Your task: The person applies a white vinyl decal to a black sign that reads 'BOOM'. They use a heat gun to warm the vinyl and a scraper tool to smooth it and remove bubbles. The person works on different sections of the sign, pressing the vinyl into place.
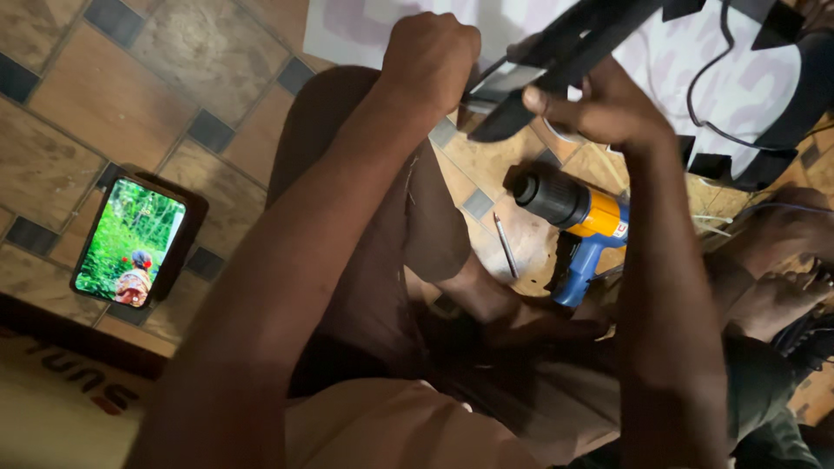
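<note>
Left hand (430, 56) is a closed fist at the far edge, knuckles up; what's inside it is hidden, so can't tell what it clamps. It sits just left of the black frame (556, 61). Right hand (608, 108) has fingers curled round the frame's lower bar, thumb pressed on the dark strip at its near-left end. The frame runs from mid-far toward the far right, tilted, over a white sheet (738, 78). A black cable (708, 104) loops across that sheet.

Below the right hand, on the tile floor (104, 104): a heat gun (578, 217), yellow-blue, black nozzle pointing left. Just left of it lies a thin metal rod (506, 246). My knee (347, 174) and forearms block most of the middle. Phone (130, 241), screen lit, lies well off to the left, near a cardboard box (52, 408).
</note>
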`<action>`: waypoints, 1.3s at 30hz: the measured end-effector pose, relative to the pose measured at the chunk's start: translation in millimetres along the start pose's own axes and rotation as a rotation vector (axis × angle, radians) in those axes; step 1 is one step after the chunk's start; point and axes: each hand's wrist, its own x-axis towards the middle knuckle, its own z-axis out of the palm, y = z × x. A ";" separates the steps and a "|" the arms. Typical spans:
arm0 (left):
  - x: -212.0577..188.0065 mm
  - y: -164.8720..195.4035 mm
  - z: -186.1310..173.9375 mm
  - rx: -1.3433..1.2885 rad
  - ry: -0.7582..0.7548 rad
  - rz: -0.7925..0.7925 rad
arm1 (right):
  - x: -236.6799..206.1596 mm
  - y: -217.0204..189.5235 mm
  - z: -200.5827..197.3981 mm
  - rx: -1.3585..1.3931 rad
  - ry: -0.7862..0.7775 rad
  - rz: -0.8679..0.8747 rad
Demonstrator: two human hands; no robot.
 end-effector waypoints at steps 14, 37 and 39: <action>-2.4 -4.2 6.4 0.012 -0.110 -0.099 | -38.8 19.9 55.1 -0.018 0.198 -0.479; 1.3 -2.1 -2.4 -0.066 -0.116 -0.185 | -7.4 -0.1 67.5 -0.109 0.320 -0.566; 1.0 -2.6 -2.6 -0.075 -0.105 -0.182 | -7.5 -0.5 68.2 -0.137 0.329 -0.651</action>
